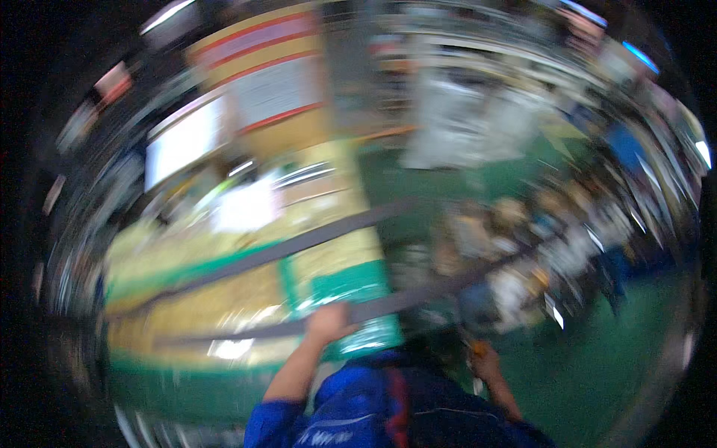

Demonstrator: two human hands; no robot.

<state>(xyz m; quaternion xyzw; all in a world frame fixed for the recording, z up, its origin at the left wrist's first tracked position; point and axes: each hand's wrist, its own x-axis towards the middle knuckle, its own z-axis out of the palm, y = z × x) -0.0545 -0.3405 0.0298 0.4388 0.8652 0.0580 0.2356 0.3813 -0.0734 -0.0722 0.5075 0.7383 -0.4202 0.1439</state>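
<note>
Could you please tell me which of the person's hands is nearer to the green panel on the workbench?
Left. The left hand rests against the green panel at its lower edge, while the right hand is off to the panel's right, apart from it, over the green floor.

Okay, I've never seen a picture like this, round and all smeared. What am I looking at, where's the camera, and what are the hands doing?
This is one picture from a wide fisheye camera worn on a person's head, looking down; that is why it is round and straight edges bend. The smear is motion blur. The person wears a blue top. Their left hand reaches up to a yellowish work surface with green edging, resting on or near a dark rail; the blur hides its grip. The right hand is lower, over a green floor, and seems to hold something small and orange. Beyond is a cluttered, unreadable background.
</note>
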